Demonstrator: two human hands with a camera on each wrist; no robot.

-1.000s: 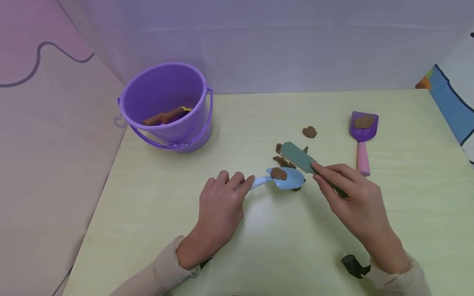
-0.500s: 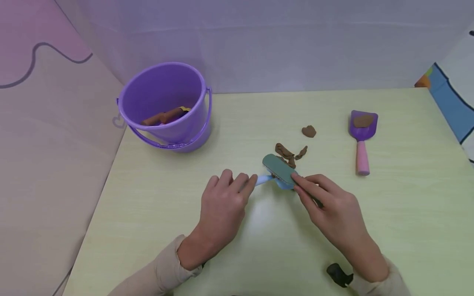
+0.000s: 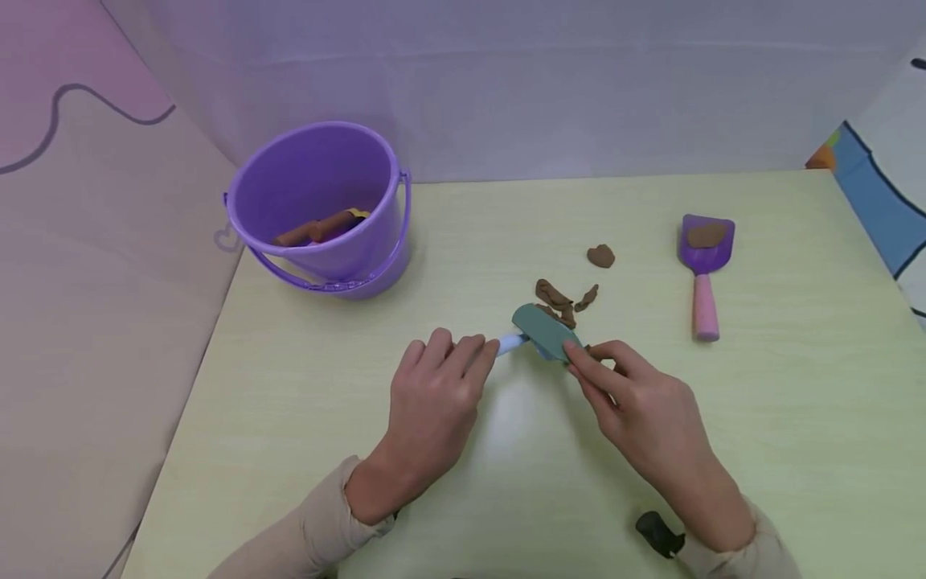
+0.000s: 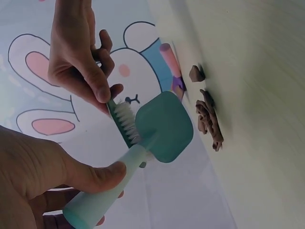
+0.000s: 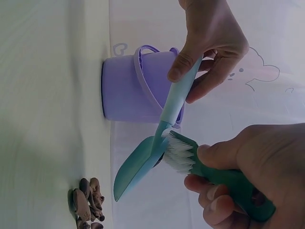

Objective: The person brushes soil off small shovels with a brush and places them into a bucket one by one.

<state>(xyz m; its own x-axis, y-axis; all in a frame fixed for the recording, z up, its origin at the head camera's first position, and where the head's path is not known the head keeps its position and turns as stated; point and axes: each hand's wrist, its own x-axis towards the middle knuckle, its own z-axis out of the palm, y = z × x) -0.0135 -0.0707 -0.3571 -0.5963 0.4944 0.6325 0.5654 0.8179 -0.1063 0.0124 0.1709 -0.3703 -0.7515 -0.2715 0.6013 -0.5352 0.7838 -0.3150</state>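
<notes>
My left hand [image 3: 437,402] grips the handle of a small light-blue toy shovel [image 3: 512,343], whose blade [image 4: 164,126] is held above the table. In my right hand [image 3: 644,418] is a green brush [image 3: 544,330], pinched between thumb and fingers. Its white bristles [image 5: 178,152] point down at the shovel, close to where blade and handle join. From the head view the brush covers most of the blade, so the brown lump on it is largely hidden. Just beyond lie several strips of brown clay [image 3: 555,296] on the table.
A purple bucket [image 3: 394,269] with brown-handled things inside stands at the back left. One flat brown piece [image 3: 601,256] lies behind the strips. To the right rests a purple scoop with a pink handle [image 3: 705,310], bearing a brown piece [image 3: 706,235].
My right hand has brought the brush left and toward me, from the clay strips to over the shovel blade. The left hand and shovel have barely moved.
</notes>
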